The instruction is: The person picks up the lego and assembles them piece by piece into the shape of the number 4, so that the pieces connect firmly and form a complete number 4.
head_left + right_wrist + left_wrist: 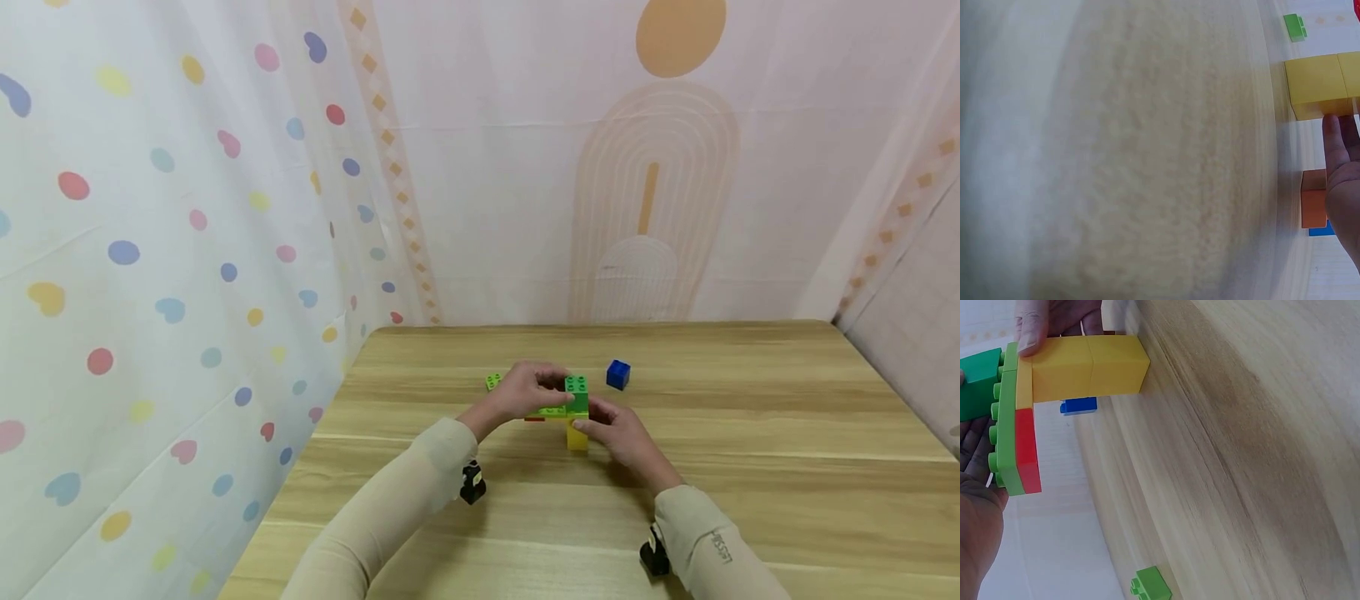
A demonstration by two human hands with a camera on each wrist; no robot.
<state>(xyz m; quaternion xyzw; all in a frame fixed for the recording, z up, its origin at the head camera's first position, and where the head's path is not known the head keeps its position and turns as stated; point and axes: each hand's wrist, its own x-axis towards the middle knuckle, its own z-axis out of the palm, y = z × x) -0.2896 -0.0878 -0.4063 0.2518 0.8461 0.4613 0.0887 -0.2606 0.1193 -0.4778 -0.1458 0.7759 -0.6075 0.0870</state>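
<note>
Sleeves (375, 517) are lying nearest cam. L hand (519, 392) is pinching green brick (577, 395) atop lime plate's (1011, 437) end; R hand (624, 435) is pinching yellow col. (1088, 367) just below, prob. bracing vs. L's push. Both grips are spreading only as far as bricks req. Red brick (1029, 450) is sitting under plate, beside col. Can't tell if col. is touching table (750, 417).

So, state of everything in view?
Left hand: pinching green block
Right hand: gripping yellow blocks
Green block: on lime strip, fit unclear
Yellow blocks: stacked
Lime strip: joined over red block
Red block: joined
Small lime block: loose
Blue block: loose
Orange block: on table
</note>
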